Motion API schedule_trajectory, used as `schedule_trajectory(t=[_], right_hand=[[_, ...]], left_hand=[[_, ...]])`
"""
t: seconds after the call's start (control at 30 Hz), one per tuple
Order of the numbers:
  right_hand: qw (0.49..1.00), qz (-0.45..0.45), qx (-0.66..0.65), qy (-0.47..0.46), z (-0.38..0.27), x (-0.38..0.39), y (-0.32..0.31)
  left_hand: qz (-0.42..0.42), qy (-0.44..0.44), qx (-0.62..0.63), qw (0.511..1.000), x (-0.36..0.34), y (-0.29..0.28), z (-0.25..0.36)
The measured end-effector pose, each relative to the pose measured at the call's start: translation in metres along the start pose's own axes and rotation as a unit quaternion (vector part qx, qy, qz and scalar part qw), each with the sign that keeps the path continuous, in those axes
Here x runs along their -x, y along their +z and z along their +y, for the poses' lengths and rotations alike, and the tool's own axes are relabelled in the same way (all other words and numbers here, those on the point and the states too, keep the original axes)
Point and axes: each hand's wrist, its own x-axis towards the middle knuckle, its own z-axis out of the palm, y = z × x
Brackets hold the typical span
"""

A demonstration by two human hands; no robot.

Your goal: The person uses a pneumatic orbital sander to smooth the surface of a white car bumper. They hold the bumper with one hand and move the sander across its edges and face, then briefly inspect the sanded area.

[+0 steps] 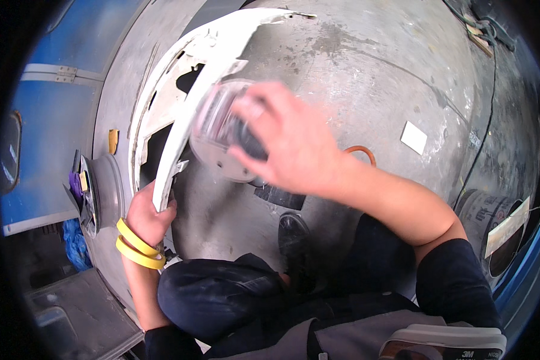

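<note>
White curved panel (185,123), head view: 1 pc, standing on a slant left of centre, lower end in the left hand (152,211). That hand is closed round the end, thumb on the right side. Right hand (294,138) has fingers and thumb curled over the dark grip of a round disc tool (209,129), 1 pc, motion-blurred. Disc sits right at the panel's inner edge; can't tell if it's touching. Dark holes show in the disc face.

Writing: 2 spots. Dark print on the side of the grey bucket (481,210) at right, warped by the lens; pale print on the grey-rimmed item (447,335) at the person's chest, lower right.

Counts: 2 yellow wristbands (139,253) on the left wrist, 1 bucket, 1 white square (414,137) flat on the grey floor (366,90), 1 orange loop (361,149) just past the right wrist, 1 dark shoe (294,233) clearly visible below the tool. Left side: 1 blue plastic bundle (77,243), 1 tan scrap (113,141), blue panelling (54,129) with 1 hinge (66,74) in sight.
</note>
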Motion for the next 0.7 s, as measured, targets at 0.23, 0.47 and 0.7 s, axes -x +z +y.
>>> schedule_trajectory(t=[0.23, 0.47, 0.7], right_hand=[[0.997, -0.063, -0.044, 0.021, -0.001, 0.04, 0.028], [0.995, 0.035, -0.082, -0.036, -0.01, 0.048, 0.021], [0.99, 0.123, -0.066, 0.01, 0.004, 0.018, 0.008]], left_hand=[[0.03, 0.008, -0.011, 0.999, 0.009, 0.006, -0.005], [0.041, 0.032, 0.023, 0.998, 0.006, 0.007, -0.015], [0.028, 0.021, -0.018, 0.999, 0.007, 0.005, -0.011]])
